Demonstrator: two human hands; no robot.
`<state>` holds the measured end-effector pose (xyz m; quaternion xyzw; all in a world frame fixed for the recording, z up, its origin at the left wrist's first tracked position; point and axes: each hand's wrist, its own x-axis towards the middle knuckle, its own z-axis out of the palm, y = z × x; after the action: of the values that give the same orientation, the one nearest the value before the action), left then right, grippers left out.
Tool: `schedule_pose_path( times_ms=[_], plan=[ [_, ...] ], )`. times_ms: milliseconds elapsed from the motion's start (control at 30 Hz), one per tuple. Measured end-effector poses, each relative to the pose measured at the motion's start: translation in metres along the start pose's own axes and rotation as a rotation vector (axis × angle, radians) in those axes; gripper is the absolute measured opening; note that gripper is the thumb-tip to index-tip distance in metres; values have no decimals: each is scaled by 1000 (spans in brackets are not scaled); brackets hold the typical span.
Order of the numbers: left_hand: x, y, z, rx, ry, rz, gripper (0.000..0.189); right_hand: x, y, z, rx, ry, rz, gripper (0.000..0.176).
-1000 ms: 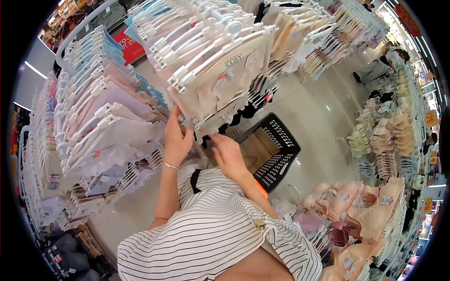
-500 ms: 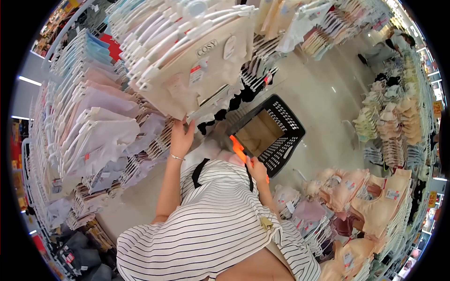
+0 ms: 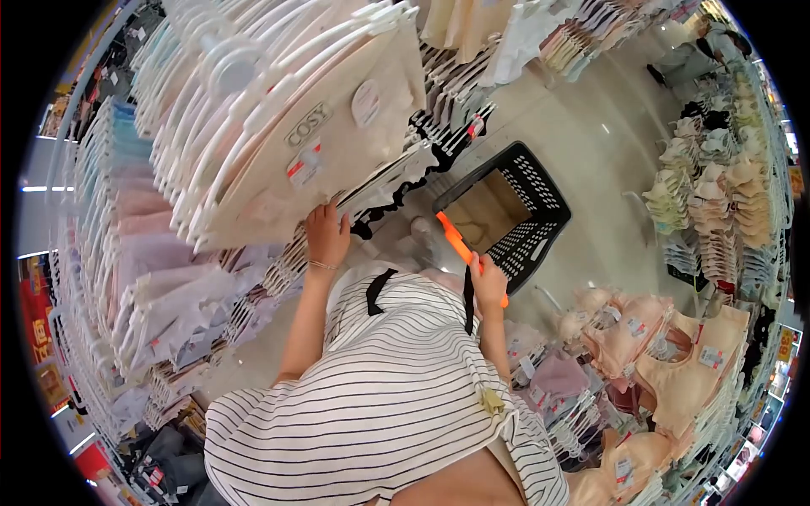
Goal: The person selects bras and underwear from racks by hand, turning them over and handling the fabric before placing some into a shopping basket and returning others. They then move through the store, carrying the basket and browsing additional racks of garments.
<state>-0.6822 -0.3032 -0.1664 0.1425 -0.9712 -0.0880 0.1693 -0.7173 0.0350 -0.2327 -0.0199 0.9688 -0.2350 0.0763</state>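
Observation:
My left hand (image 3: 327, 234) is at the lower edge of the front beige underwear (image 3: 337, 131) on a white hanger. Its fingers are stretched out, the tips touching the fabric. That garment bears a "COSY" mark and a red-and-white price tag (image 3: 305, 165). More hangers (image 3: 190, 143) with pale garments are packed tightly behind it. My right hand (image 3: 489, 282) is closed around the orange handle (image 3: 456, 239) of a black shopping basket (image 3: 533, 221). The basket stands on the floor ahead to the right, its walls perforated and its bottom brownish.
Lilac and blue garments (image 3: 156, 244) hang on the rack at left. Beige bras (image 3: 696, 358) hang close by at right, with another bra rack (image 3: 717, 207) farther off. The pale floor (image 3: 603, 169) runs between. A person (image 3: 696, 55) is at the far upper right.
The view has shifted, so the COSY garments appear lower and farther left and the basket slightly farther right. My left hand stays at the garment's lower edge; my right hand keeps the handle.

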Motion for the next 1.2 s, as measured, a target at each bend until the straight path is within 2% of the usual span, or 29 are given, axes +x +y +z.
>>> schedule_pose_path(
  times_ms=[33,133,267,333,433,533,633,800,1067,1200],
  plan=[
    [3,3,3,56,30,32,32,7,3,-4,-9,-15,0,36],
    [15,8,12,54,-329,-224,24,28,10,-12,49,-3,31,35],
    [13,4,35,43,-117,-157,15,47,17,-18,18,-8,52,35],
    [21,6,32,-42,6,-97,13,55,19,-23,39,-25,66,35],
    [26,11,18,-81,84,-8,11,62,20,-29,75,-6,65,36],
    [19,10,14,-189,-25,-101,17,67,22,-32,72,-3,70,34],
    [12,10,14,-200,-141,-304,14,72,23,-31,92,20,71,34],
    [13,13,12,-246,-171,-315,18,80,29,-28,55,123,-3,33],
    [9,23,0,-202,-267,-270,22,87,31,-33,32,177,-49,32],
    [7,24,-2,-200,-295,-253,17,84,27,-35,-7,182,-46,35]
  ],
)
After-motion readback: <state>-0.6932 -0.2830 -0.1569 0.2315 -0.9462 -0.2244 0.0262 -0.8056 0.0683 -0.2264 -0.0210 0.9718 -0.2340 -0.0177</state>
